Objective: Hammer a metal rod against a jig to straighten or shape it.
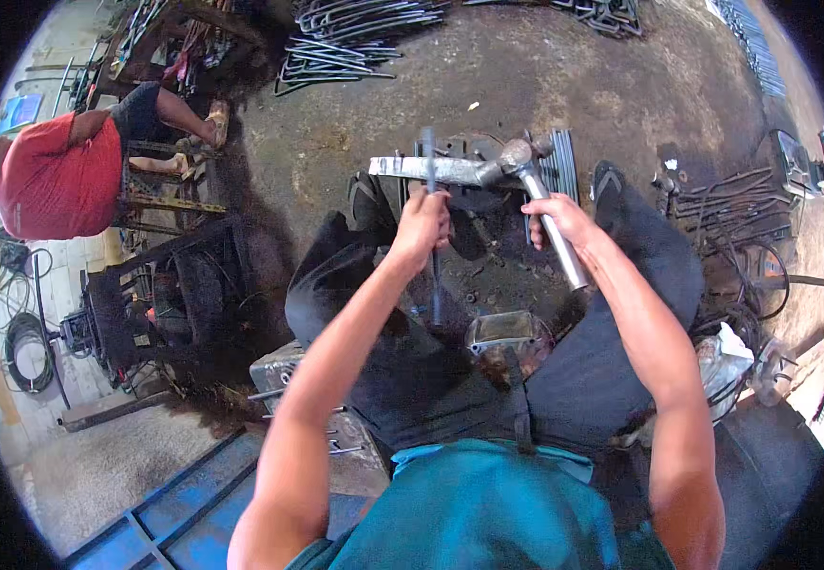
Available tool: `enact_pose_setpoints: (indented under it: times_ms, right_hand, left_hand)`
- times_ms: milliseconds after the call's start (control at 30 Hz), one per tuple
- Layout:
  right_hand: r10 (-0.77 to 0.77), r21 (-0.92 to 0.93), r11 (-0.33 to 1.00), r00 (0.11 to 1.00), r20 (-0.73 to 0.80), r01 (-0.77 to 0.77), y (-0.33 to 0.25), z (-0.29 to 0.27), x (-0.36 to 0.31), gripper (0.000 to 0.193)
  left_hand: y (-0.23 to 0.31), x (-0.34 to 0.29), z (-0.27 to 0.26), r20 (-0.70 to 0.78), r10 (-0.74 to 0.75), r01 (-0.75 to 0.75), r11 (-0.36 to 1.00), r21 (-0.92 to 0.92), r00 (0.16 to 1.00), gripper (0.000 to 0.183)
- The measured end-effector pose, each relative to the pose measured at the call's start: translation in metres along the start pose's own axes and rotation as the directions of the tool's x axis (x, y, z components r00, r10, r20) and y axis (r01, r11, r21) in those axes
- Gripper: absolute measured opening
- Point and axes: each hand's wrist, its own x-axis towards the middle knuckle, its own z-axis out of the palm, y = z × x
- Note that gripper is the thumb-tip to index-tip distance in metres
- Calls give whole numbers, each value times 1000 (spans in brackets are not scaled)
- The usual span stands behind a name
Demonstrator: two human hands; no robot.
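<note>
My left hand is closed around a thin metal rod, blurred along its length. The rod's far part crosses over a pale, worn metal bar like a narrow anvil; whether they touch, I cannot tell. In my right hand is a hammer with a pipe-like metal handle. Its head is at the right end of the anvil-like bar, partly overlapping it in view. Just beyond my right hand lies a bundle of straight rods.
Bent rods are heaped on the floor ahead, with more dark rods at right. Between my legs is a metal block. A person in a red shirt sits at left, near a dark metal frame and coiled cable.
</note>
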Motion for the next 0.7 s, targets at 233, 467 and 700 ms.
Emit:
enact_pose_setpoints:
  times_ms: [233,467,700]
  right_hand:
    - [63,221,974,998,-9,-60,5,3,-9,16]
    - [32,301,954,998,-56,-14,-2,8,-18,18]
    - [-557,-864,487,808,-194,128,-6,15,-28,32]
  left_hand:
    - [-36,25,-11,6,-52,40,837,546,999,35]
    - [-46,28,-2,160,201,-233,422,876,966,37]
    - [-23,26,-17,182,175,-231,328,916,968,38]
